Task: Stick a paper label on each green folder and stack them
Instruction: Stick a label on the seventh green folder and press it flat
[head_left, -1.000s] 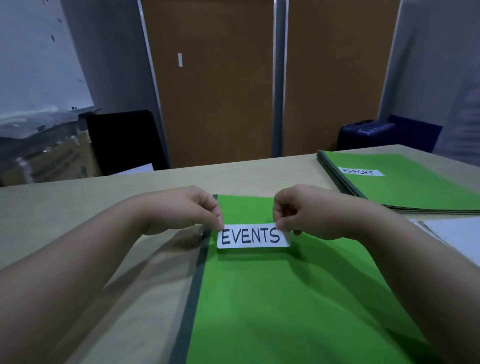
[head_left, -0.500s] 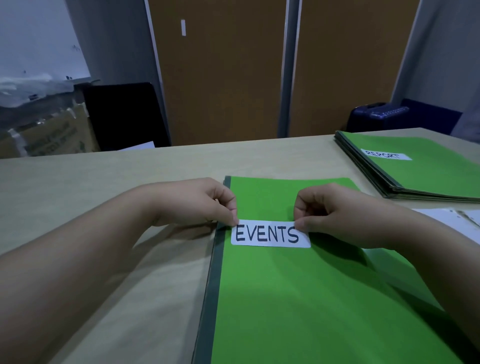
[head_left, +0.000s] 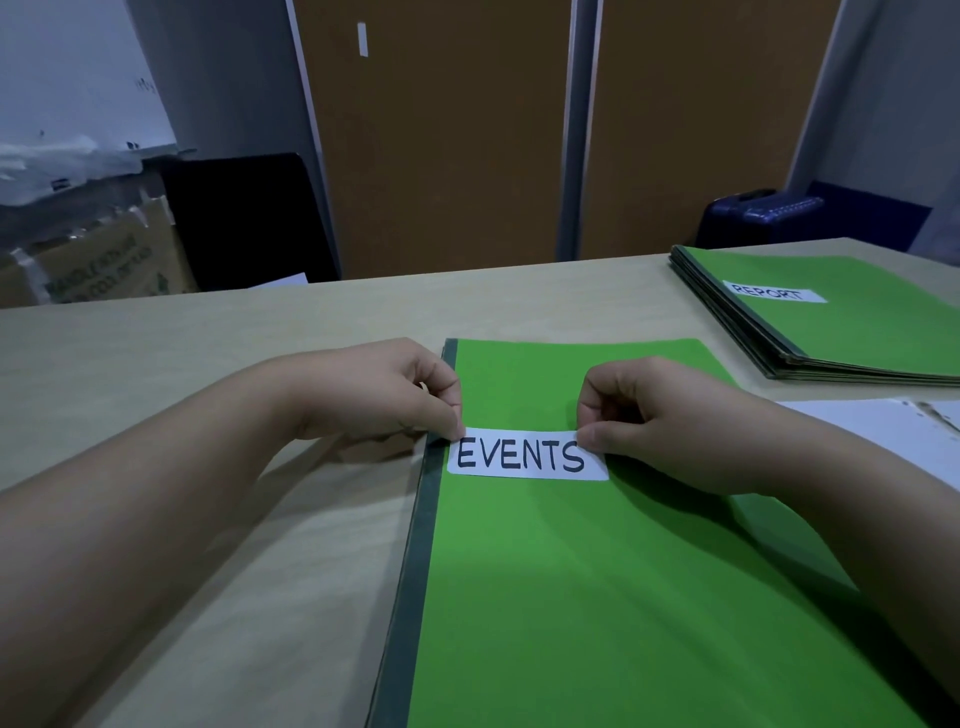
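Observation:
A green folder (head_left: 597, 582) with a dark spine lies on the table in front of me. A white paper label reading EVENTS (head_left: 524, 457) lies on its upper part, close to the spine. My left hand (head_left: 384, 389) pinches the label's left end and my right hand (head_left: 654, 415) pinches its right end, fingers curled. A stack of green folders (head_left: 852, 332) sits at the far right, its top one bearing a REPORT label (head_left: 773, 292).
The wooden table (head_left: 208, 364) stretches left of the folder. White paper sheets (head_left: 878, 431) lie at the right edge beside my right arm. Behind the table stand a black chair (head_left: 244, 218), a cardboard box (head_left: 98, 265) and a blue case (head_left: 763, 213).
The label has come down from just above the folder onto its surface. Both hands kept hold of its ends. The view tilted down, so everything sits lower in frame.

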